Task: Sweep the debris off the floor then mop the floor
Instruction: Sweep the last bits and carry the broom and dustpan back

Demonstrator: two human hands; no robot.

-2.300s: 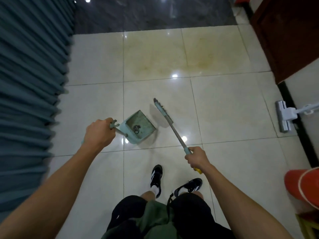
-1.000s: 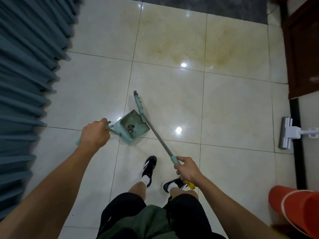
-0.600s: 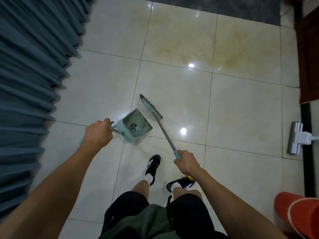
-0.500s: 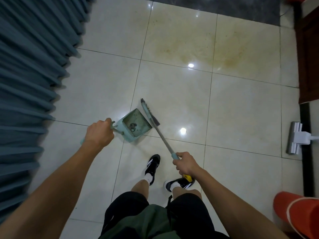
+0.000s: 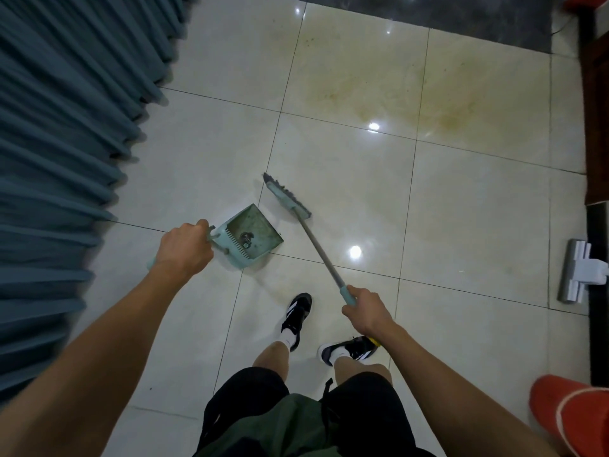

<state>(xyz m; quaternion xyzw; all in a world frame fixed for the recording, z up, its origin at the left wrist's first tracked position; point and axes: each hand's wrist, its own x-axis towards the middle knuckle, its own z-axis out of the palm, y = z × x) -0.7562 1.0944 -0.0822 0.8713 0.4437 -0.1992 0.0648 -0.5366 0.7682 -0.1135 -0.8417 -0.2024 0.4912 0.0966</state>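
Observation:
My left hand [image 5: 183, 249] grips the handle of a teal dustpan [image 5: 258, 229] that rests tilted on the cream tiled floor [image 5: 461, 225]. A small dark clump of debris [image 5: 246, 240] lies inside the pan near its comb teeth. My right hand [image 5: 366, 311] holds the grip of a teal broom; its grey shaft runs up and left to the broom head [image 5: 286, 200]. The broom head sits on the floor just right of the pan's mouth, apart from it. A yellowish stain [image 5: 412, 90] spreads over the far tiles.
Blue-grey curtains [image 5: 62, 143] hang along the left. A white flat mop head [image 5: 575, 275] lies at the right by a dark strip and wall. An orange bucket [image 5: 573, 413] stands at the lower right. Dark wooden furniture [image 5: 596, 103] stands at the upper right. My two feet are below the broom.
The broom head has swung out to the right, away from the dustpan's mouth where it was half a second ago. The dustpan and my left hand have stayed put.

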